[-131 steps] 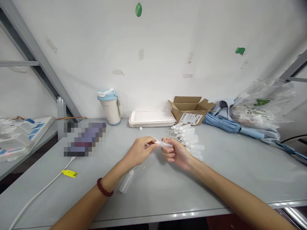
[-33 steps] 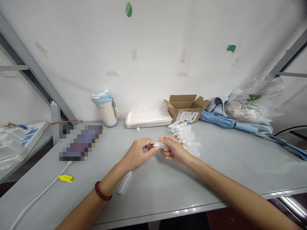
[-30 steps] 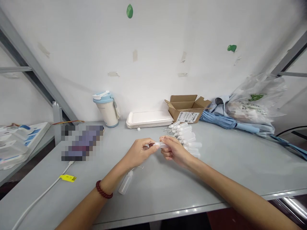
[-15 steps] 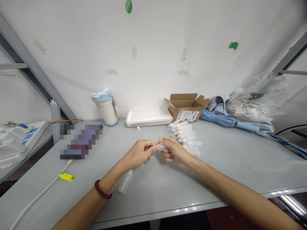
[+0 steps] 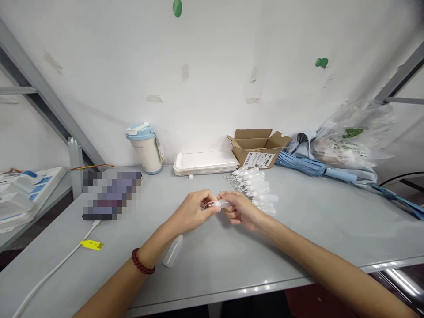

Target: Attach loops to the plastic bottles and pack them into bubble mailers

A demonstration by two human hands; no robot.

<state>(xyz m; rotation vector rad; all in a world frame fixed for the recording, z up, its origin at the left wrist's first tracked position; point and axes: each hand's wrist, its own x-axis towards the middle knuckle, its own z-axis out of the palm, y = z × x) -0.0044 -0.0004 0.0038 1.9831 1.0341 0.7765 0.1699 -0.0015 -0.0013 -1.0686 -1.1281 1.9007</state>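
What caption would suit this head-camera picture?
The left hand and right hand grip one small plastic bottle over a grey table, beside similar bottles.

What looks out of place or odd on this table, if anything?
A lone bottle lies on its side by the left forearm, apart from the neat row of bottles beyond the right hand. A tiny white piece sits loose before the stacked trays. The left hand and right hand pinch a small bottle; nothing looks spilled.
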